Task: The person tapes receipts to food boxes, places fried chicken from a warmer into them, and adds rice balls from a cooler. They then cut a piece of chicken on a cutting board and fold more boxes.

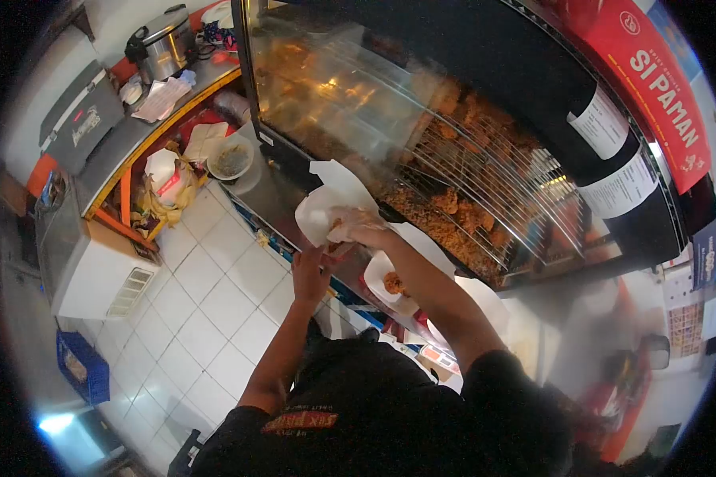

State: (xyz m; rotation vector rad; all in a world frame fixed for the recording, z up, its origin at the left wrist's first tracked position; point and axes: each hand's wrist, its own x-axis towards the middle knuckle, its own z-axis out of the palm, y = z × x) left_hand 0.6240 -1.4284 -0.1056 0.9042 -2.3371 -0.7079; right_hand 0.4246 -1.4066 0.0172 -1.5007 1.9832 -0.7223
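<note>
An open white paper box (316, 213) stands on the narrow ledge before the glass display case. My left hand (312, 269) is at the box's near edge; its fingers are bent, and their grip is unclear. Over the box's right side reaches my right hand (356, 226), in a thin clear glove, its fingers closed round a brown piece of food that is mostly hidden. Further right, under my right forearm, another open white box holds a fried piece (393, 283).
The display case (485, 159) holds fried pieces on wire racks. On the left are a counter with a steel cooker (167, 46), a plastic bowl (232, 157), a white bin-like unit (107, 270) and a blue crate (83, 367) on the tiled floor.
</note>
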